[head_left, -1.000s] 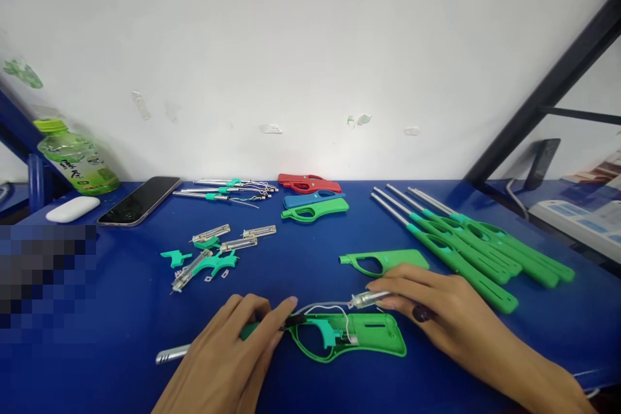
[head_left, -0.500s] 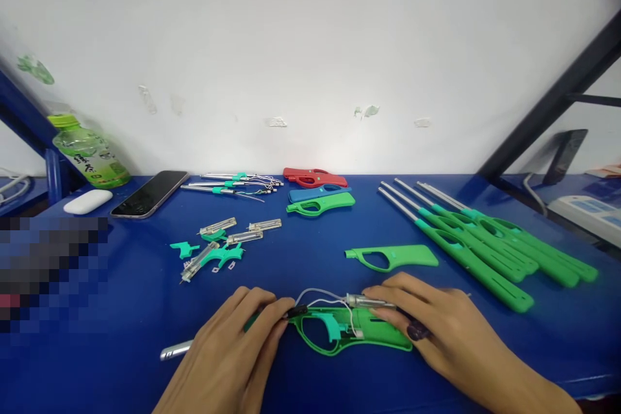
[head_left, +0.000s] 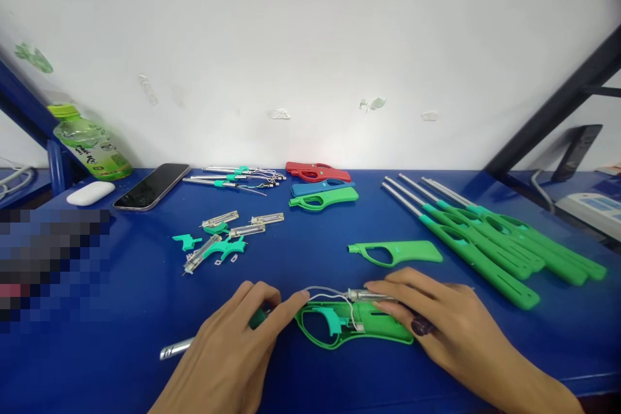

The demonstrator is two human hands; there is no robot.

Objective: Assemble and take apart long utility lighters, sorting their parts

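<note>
An open green lighter handle shell [head_left: 373, 330] lies on the blue table [head_left: 121, 310] in front of me, with a teal trigger [head_left: 334, 322] and white wires [head_left: 325, 294] inside it. My left hand [head_left: 233, 349] presses its fingers on the shell's front end, where a metal tube [head_left: 175, 349] sticks out to the left. My right hand [head_left: 436, 330] pinches a small clear metal-capped cylinder [head_left: 363, 295] against the shell's top edge. A second green shell half [head_left: 402, 251] lies just beyond my right hand.
Several finished green long-nosed lighters [head_left: 485, 233] lie at the right. Red, blue and green shells [head_left: 323, 184] sit at the back, metal tubes with wires [head_left: 237, 178] beside them. Teal triggers and small parts [head_left: 218, 242] lie left of centre. A phone [head_left: 152, 186], white case [head_left: 90, 193] and bottle [head_left: 92, 145] stand far left.
My right hand brought the small cylinder down and left onto the shell's top edge. The left hand's fingers slid slightly right along the shell's front. The view shifted a little.
</note>
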